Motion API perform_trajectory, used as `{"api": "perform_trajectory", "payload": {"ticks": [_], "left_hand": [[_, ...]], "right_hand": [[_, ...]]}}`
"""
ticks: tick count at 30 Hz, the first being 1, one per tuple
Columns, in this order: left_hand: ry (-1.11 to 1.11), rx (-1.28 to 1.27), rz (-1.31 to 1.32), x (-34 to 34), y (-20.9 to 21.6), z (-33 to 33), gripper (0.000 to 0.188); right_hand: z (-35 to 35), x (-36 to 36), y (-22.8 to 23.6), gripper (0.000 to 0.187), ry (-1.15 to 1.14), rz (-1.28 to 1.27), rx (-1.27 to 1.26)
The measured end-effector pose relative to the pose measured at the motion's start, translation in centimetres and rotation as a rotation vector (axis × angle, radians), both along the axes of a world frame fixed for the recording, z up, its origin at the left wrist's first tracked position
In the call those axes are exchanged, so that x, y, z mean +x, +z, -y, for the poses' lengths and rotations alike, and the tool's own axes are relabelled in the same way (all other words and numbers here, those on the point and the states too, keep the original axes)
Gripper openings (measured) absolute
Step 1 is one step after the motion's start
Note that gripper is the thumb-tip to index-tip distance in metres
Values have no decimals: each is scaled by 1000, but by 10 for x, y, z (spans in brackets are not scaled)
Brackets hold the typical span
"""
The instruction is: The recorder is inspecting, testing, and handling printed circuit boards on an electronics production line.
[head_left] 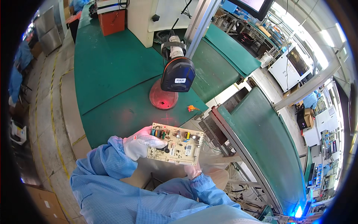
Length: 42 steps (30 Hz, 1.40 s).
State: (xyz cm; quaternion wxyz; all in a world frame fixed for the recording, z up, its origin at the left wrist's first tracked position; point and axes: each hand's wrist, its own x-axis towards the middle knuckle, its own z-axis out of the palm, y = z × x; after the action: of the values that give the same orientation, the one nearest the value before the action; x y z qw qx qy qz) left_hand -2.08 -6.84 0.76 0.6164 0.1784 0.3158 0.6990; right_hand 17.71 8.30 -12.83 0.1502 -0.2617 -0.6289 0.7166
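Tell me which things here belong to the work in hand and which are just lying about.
Seemingly in use:
board, in the left hand, right hand by its lower edge
scanner, probably, with red light on the mat nearby

Apparently lying about:
orange scrap
red box
cardboard box

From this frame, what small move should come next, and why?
Perhaps ease the circuit board slightly forward, bringing its white label toward the red cross of light. That cross falls on the green mat just beyond the board's far edge, near what looks like a scanner; the left hand grips the board, with the right hand at its near edge.
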Motion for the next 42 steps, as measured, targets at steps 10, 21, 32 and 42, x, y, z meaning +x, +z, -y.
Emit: {"api": "perform_trajectory", "payload": {"ticks": [10, 21, 32, 42], "left_hand": [[-17, -8, -33, -3, -8, 0, 64], [-44, -8, 29, -3, 1, 2, 57], [-32, 20, 6, -1, -3, 1, 59], [-41, -62, 16, -3, 1, 1, 61]], "right_hand": [[-4, 0, -8, 28, -7, 23, 53], [-1, 1, 3, 28, 21, 17, -98], [3, -1, 0, 32, -31, 43, -192], [1, 0, -6, 35, -19, 36, -187]]}}
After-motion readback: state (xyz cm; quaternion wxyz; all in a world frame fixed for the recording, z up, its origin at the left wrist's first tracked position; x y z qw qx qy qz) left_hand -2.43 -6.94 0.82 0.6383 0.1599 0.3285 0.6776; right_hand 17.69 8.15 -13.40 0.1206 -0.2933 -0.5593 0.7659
